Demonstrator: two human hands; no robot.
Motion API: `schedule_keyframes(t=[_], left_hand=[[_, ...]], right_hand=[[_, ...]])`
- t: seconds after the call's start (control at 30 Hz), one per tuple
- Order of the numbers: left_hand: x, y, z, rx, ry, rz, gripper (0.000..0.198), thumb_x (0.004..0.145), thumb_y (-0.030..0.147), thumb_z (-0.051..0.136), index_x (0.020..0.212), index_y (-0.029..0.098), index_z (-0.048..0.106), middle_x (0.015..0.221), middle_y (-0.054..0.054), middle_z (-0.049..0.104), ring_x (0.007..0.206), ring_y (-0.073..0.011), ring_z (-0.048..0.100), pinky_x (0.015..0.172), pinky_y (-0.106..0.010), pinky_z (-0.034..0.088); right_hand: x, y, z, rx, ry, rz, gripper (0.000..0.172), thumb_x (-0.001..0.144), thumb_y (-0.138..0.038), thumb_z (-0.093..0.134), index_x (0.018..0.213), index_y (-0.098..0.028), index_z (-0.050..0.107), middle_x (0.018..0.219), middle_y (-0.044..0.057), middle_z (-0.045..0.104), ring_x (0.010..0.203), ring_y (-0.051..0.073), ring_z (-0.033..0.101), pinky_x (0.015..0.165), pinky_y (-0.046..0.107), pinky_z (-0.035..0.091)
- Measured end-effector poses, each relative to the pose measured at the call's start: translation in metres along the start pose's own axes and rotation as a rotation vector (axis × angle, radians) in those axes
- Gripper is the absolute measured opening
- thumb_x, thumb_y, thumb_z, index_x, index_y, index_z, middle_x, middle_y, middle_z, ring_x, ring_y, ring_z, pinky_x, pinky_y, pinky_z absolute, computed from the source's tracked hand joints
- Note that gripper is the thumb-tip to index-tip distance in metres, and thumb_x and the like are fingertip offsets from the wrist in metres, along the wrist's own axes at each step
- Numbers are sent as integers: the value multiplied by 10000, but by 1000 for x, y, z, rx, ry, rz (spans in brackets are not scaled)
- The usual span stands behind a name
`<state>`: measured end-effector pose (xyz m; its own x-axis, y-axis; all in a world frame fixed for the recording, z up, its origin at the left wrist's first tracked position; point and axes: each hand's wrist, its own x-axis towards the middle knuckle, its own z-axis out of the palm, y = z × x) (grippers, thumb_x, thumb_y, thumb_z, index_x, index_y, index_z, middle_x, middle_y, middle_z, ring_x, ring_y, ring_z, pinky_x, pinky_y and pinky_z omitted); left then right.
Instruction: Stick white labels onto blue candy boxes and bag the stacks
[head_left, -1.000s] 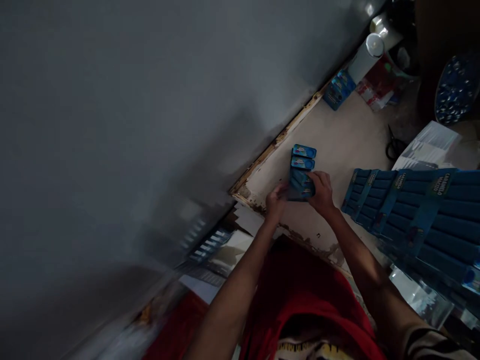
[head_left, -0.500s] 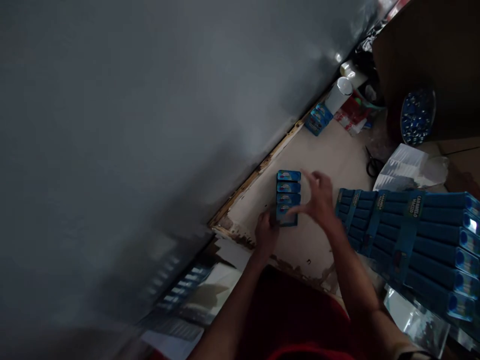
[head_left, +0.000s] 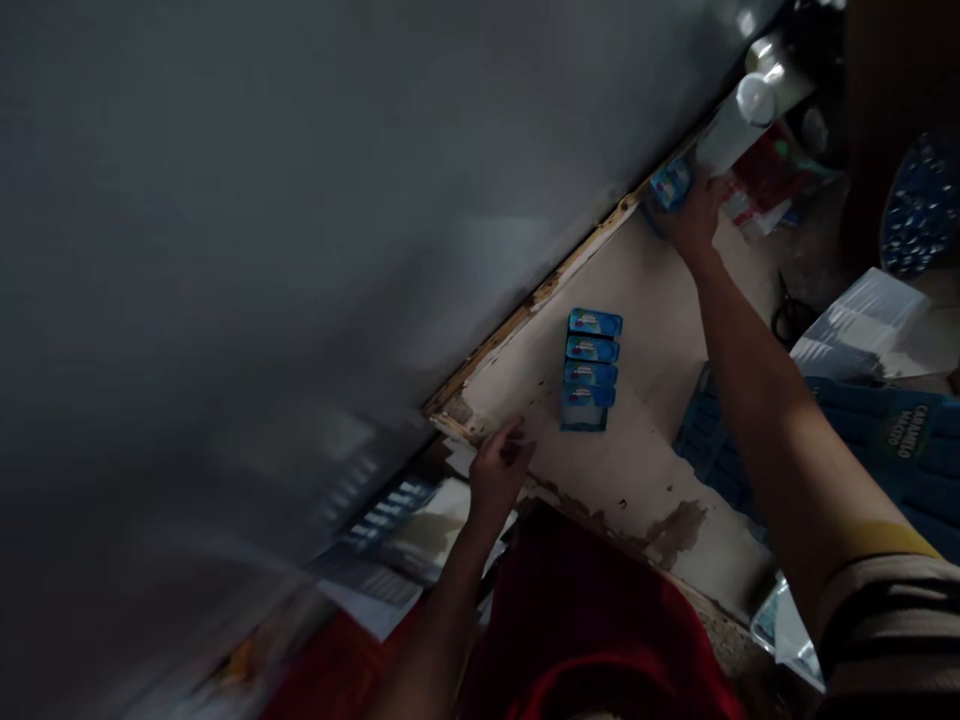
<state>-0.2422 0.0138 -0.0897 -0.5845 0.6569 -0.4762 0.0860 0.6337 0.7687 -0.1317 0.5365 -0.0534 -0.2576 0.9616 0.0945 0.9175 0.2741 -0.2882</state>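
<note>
Four-sided small blue boxes [head_left: 592, 350] stand in a short row on the worn pale tabletop [head_left: 637, 285]; the one nearest me shows a pale, open-looking end. My left hand [head_left: 499, 465] is at the table's near edge, left of that row and apart from it, fingers loosely bent with nothing in them. Far forward by the wall, my right hand [head_left: 694, 215] has its fingers around another little group of blue boxes [head_left: 670, 183]. Part of that group is hidden behind the fingers.
A grey wall [head_left: 337, 200] runs along the left. Beyond my right hand stands a white cylindrical container [head_left: 739, 120]. Scissors [head_left: 787, 315], white paper [head_left: 859, 315] and a large blue stack marked CARAMELO MACIZO [head_left: 907, 440] lie right. A container of shiny blue pieces [head_left: 926, 205] is far right.
My right hand has moved from the row of boxes forward to the group by the wall. My left hand has let go of the row and drawn back toward the edge.
</note>
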Motion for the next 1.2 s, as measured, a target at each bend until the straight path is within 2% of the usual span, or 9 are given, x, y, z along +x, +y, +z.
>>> schedule_keyframes(t=[0.1, 0.2, 0.33, 0.47, 0.57, 0.8, 1.0, 1.1, 1.2], left_hand=[[3, 4, 0, -38, 3, -4, 491, 812, 416, 724, 1257, 209, 747, 1051, -65, 741, 844, -201, 685, 864, -370, 587], [5, 11, 5, -142, 10, -21, 484, 798, 407, 741, 1235, 199, 757, 1049, -64, 724, 832, -179, 682, 823, -337, 586], [-9, 18, 1, -346, -27, -146, 527, 752, 434, 803, 1213, 181, 767, 996, -58, 736, 822, -167, 674, 771, -303, 578], [-38, 20, -11, -437, -86, -224, 657, 727, 582, 835, 1206, 139, 758, 950, -73, 756, 824, -188, 702, 804, -346, 605], [-54, 22, -12, -489, -198, -302, 764, 698, 721, 839, 1174, 128, 768, 975, -104, 778, 843, -217, 734, 841, -394, 629], [-55, 40, 15, -627, -291, -164, 703, 852, 673, 743, 1346, 174, 731, 1308, -142, 758, 1213, -306, 719, 1104, -489, 565], [-53, 43, 41, -651, -400, -28, 778, 811, 388, 770, 1540, 197, 575, 1487, -155, 657, 1335, -332, 655, 1154, -505, 525], [-51, 40, 53, -516, -273, 4, 791, 869, 471, 741, 1569, 172, 525, 1544, -211, 572, 1360, -348, 629, 1111, -499, 550], [-43, 42, 61, -333, -123, 137, 786, 948, 587, 658, 1599, 186, 479, 1657, -214, 445, 1538, -359, 458, 1263, -529, 403]], right_hand=[[-8, -11, -7, 48, -3, 59, 777, 860, -484, 797, 1474, -146, 463, 1502, 243, 501, 1412, 381, 496, 1184, 598, 440], [-64, -29, -45, 144, 112, 215, 737, 885, -518, 764, 1453, -141, 485, 1439, 221, 557, 1336, 337, 545, 1191, 559, 458], [-230, -54, -142, 373, 283, 21, 823, 815, -663, 755, 1473, -267, 460, 1384, 104, 614, 1309, 329, 622, 1141, 564, 529], [-378, -63, -194, 528, -183, -214, 709, 807, -505, 798, 1453, -340, 559, 1296, 90, 703, 1139, 343, 724, 948, 523, 642], [-412, -55, -167, 492, -369, -319, 617, 794, -338, 762, 1394, -291, 624, 1269, 121, 731, 1142, 348, 719, 938, 504, 640], [-394, -29, -70, 319, -305, -458, 563, 870, -338, 713, 1405, -179, 642, 1360, 185, 713, 1275, 358, 655, 1101, 532, 549], [-419, -19, -44, 234, -213, -530, 425, 1027, -295, 532, 1416, -198, 674, 1410, 179, 709, 1405, 328, 612, 1188, 539, 492], [-422, -20, -39, 216, -228, -454, 432, 1025, -326, 543, 1425, -227, 674, 1416, 177, 698, 1406, 335, 609, 1198, 563, 489], [-414, -24, -44, 202, -246, -405, 472, 1006, -369, 600, 1453, -225, 650, 1426, 196, 668, 1384, 345, 609, 1180, 568, 506]])
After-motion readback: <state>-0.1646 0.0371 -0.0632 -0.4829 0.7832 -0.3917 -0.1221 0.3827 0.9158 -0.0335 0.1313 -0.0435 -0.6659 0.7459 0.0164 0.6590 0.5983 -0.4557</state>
